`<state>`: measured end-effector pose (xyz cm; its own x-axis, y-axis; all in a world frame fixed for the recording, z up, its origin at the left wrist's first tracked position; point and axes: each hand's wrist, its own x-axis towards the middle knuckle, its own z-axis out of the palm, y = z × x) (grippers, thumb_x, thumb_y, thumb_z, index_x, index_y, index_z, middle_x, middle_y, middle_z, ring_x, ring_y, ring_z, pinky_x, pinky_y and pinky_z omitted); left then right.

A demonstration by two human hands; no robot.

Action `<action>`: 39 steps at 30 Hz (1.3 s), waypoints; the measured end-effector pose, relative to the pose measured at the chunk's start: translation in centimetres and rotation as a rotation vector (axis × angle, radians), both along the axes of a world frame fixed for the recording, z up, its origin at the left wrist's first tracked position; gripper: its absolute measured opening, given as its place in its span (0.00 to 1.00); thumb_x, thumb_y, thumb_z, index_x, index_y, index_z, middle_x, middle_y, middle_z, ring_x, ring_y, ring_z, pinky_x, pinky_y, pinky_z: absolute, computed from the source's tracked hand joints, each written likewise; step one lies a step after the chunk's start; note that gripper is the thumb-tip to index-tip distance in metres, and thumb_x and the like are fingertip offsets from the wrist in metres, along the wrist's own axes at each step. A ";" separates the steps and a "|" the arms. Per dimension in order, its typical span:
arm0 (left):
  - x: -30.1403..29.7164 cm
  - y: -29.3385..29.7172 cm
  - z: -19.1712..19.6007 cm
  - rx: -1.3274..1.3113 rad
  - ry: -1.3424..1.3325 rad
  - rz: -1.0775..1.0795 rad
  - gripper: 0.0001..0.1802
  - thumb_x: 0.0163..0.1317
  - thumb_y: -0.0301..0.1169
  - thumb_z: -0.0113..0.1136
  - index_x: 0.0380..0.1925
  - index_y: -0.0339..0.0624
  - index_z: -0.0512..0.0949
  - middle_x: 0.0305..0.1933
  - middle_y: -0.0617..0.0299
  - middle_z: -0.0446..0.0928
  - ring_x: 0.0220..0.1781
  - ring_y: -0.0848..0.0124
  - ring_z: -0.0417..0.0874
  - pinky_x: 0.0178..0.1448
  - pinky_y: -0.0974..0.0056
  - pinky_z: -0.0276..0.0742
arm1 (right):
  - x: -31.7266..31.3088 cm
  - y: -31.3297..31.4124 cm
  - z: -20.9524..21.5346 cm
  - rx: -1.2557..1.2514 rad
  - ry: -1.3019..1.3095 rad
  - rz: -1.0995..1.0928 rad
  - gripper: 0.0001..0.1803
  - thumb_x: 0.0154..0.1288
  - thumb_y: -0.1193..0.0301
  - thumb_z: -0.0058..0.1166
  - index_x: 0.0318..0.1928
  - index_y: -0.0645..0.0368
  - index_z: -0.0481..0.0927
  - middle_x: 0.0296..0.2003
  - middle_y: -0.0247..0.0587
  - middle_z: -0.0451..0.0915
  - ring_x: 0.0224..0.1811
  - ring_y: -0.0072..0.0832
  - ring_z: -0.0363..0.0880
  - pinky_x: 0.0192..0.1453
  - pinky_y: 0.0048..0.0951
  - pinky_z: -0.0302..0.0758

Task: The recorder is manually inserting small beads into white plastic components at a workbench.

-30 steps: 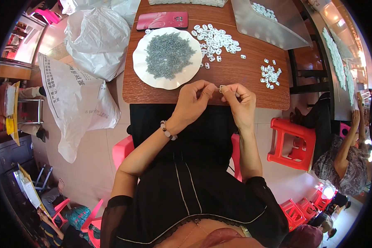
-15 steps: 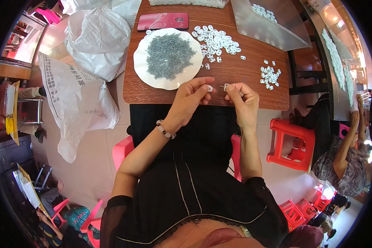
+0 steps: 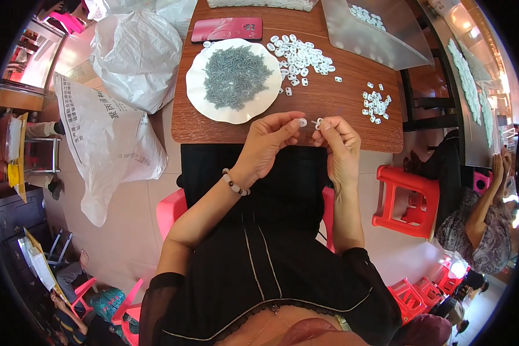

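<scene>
Between thumb and fingers, my left hand [image 3: 271,138] pinches a small white oval plastic piece [image 3: 302,123]. Close beside it, my right hand [image 3: 340,135] grips a white two-holed plastic piece [image 3: 319,123] with a small thin pin sticking out toward the left hand. A narrow gap separates the two pieces. Both hands are above the near edge of the brown wooden table [image 3: 352,135]. Just beyond the left hand stands a white scalloped plate [image 3: 199,106] heaped with grey-blue screw-like pins [image 3: 236,78]. Loose white oval pieces [image 3: 300,55] lie to the plate's right.
White two-holed pieces [image 3: 376,105] form a small group at the table's right. A translucent bin [image 3: 380,43] stands at the far right, and a red phone [image 3: 227,29] lies behind the plate. White sacks [image 3: 134,60] sit left of the table; a red stool [image 3: 406,199] is at the right.
My left hand has moved slightly right with its white oval piece, closing most of the gap to the right hand. The right hand has hardly moved.
</scene>
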<state>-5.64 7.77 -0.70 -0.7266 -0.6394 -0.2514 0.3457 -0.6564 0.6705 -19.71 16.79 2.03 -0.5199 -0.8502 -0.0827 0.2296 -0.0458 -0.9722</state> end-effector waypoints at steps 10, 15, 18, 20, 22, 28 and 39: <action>-0.2 0.7 -0.3 -0.125 -0.034 -0.014 0.13 0.65 0.29 0.60 0.48 0.36 0.80 0.37 0.65 0.82 0.35 0.82 0.79 0.40 0.76 0.75 | 0.4 -0.2 -0.5 -0.011 -0.125 0.045 0.08 0.69 0.70 0.54 0.36 0.62 0.80 0.28 0.34 0.81 0.30 0.16 0.76 0.37 0.18 0.70; -0.2 1.2 -0.6 -0.220 -0.081 0.018 0.12 0.65 0.29 0.60 0.45 0.34 0.81 0.36 0.63 0.83 0.33 0.82 0.79 0.36 0.76 0.73 | 0.7 -0.1 -0.6 -0.024 -0.147 0.033 0.08 0.69 0.71 0.53 0.36 0.62 0.80 0.28 0.33 0.80 0.29 0.16 0.74 0.35 0.17 0.69; -0.2 1.7 -1.3 -0.237 -0.100 -0.016 0.12 0.64 0.28 0.61 0.45 0.35 0.80 0.38 0.65 0.82 0.36 0.82 0.79 0.38 0.75 0.74 | 1.0 0.3 -0.4 0.000 -0.129 0.045 0.07 0.69 0.71 0.52 0.37 0.63 0.78 0.27 0.33 0.78 0.28 0.16 0.72 0.34 0.17 0.68; -0.2 1.8 -1.8 -0.199 -0.053 -0.010 0.12 0.64 0.28 0.61 0.45 0.36 0.79 0.39 0.65 0.82 0.36 0.81 0.79 0.38 0.76 0.74 | 1.1 0.6 -0.5 -0.016 -0.111 0.076 0.08 0.70 0.71 0.51 0.35 0.64 0.77 0.26 0.33 0.77 0.27 0.17 0.71 0.34 0.17 0.67; 0.0 2.0 -1.8 -0.158 -0.026 0.013 0.12 0.64 0.29 0.61 0.46 0.36 0.78 0.38 0.66 0.82 0.35 0.81 0.79 0.38 0.76 0.74 | 1.4 0.7 -0.5 -0.022 -0.100 0.108 0.08 0.70 0.72 0.51 0.34 0.64 0.76 0.25 0.33 0.76 0.27 0.17 0.71 0.35 0.18 0.66; 0.5 2.7 -1.1 -0.079 0.025 0.044 0.14 0.64 0.32 0.63 0.45 0.35 0.78 0.36 0.64 0.81 0.31 0.81 0.78 0.36 0.77 0.74 | 2.7 1.0 0.3 -0.058 -0.011 0.177 0.07 0.68 0.74 0.51 0.33 0.64 0.77 0.25 0.34 0.76 0.28 0.18 0.72 0.36 0.19 0.67; 2.5 4.3 -0.4 -0.176 -0.093 0.004 0.13 0.67 0.31 0.58 0.46 0.33 0.80 0.28 0.64 0.80 0.27 0.81 0.78 0.30 0.77 0.72 | 4.7 2.8 0.0 -0.100 0.044 0.159 0.07 0.69 0.72 0.53 0.33 0.63 0.77 0.25 0.32 0.77 0.27 0.15 0.72 0.35 0.17 0.68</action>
